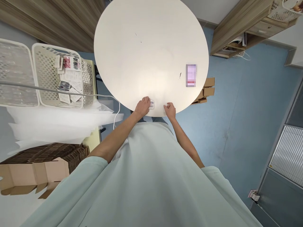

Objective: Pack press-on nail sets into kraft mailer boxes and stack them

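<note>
A small flat pale pack (151, 104) with rows of dark little marks lies near the front edge of the round white table (151, 69). My left hand (142, 106) is at its left side, fingers close together and gripping that edge; the fingertips partly cover the pack. To the right, apart from the pack, my right hand (170, 111) hovers at or rests on the table's edge. Its fingers are loosely bent and apart from the thumb, with nothing seen between them.
A blurred-out pink and purple phone-shaped object (191, 75) lies on the table's right side. White baskets (59, 75) at left hold several similar packs. A cable (101, 95) crosses there, above white sheets (59, 123) and stacked cardboard (47, 170). Small brown boxes (208, 91) sit beyond the table's right edge.
</note>
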Action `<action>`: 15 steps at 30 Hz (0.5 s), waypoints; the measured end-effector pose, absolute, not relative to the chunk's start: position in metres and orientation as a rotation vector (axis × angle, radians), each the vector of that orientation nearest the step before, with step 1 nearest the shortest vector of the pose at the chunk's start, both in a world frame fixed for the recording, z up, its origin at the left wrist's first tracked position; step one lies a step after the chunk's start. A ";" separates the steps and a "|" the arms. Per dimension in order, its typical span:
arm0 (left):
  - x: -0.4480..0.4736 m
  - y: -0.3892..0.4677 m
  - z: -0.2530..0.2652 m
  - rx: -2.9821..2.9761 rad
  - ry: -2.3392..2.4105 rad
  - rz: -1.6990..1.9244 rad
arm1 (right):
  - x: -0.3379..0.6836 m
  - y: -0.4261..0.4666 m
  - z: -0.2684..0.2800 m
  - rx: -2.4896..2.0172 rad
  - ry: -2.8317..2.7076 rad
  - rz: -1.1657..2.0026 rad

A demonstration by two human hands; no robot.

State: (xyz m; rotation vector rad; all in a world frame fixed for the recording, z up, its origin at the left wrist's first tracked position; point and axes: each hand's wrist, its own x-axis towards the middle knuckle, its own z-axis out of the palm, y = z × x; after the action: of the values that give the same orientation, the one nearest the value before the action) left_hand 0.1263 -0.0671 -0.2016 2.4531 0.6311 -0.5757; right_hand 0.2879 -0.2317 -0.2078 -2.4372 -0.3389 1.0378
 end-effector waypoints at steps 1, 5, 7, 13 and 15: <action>0.126 -0.066 -0.201 2.446 0.630 -0.580 | 0.285 -0.233 -0.206 -2.440 -0.332 1.052; 0.127 -0.066 -0.199 2.398 0.644 -0.563 | 0.278 -0.234 -0.194 -2.436 -0.347 1.071; 0.127 -0.066 -0.199 2.388 0.648 -0.556 | 0.274 -0.230 -0.187 -2.419 -0.392 1.061; 0.121 -0.066 -0.198 2.351 0.653 -0.507 | 0.257 -0.209 -0.171 -2.363 -0.566 1.082; 0.114 -0.065 -0.196 2.310 0.724 -0.460 | 0.249 -0.200 -0.170 -2.345 -0.631 1.107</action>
State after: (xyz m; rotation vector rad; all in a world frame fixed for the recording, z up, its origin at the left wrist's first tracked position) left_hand 0.1139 -0.0651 -0.1958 2.3102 0.7240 -0.4599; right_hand 0.2488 -0.1997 -0.1705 -2.3451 -0.6309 1.1072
